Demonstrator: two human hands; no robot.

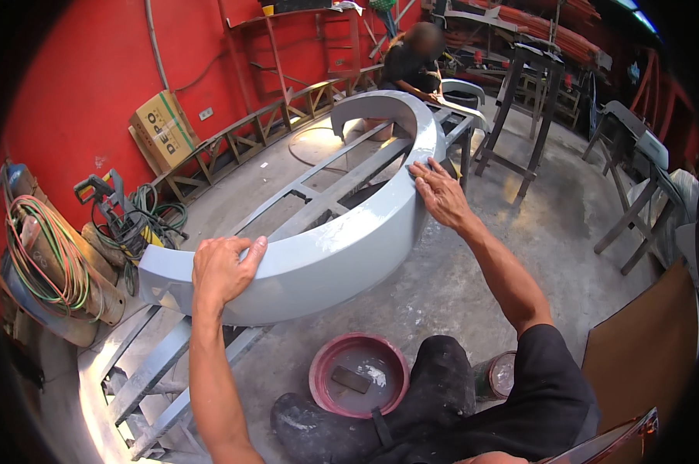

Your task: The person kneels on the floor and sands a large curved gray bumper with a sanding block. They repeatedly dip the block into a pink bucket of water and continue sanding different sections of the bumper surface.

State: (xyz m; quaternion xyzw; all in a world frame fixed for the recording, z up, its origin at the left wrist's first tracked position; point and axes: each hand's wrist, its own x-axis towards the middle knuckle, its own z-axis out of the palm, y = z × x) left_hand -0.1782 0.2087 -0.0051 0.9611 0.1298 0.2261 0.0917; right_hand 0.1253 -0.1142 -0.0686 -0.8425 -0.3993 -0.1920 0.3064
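Note:
A large grey curved panel (334, 267), arch-shaped and wet with glossy patches, lies on a metal frame stand (160, 362) in front of me. Near its left end, my left hand (224, 269) grips the upper edge, thumb on this side and fingers bent over the top. Farther along the curve, my right hand (440, 192) presses its fingers to the surface. A thin dark edge shows under those fingertips, which looks like sandpaper; most of it is hidden. Between my knees stands a reddish basin (318, 379) of cloudy water with a dark rectangular block (351, 379) in it.
A can (502, 377) stands by my right knee. Gas cylinders with coiled hoses (52, 255) and a pressure washer (117, 213) are at left. Another person (411, 66) works at the far end. Trestles (523, 112) stand at right, near a brown board (642, 344).

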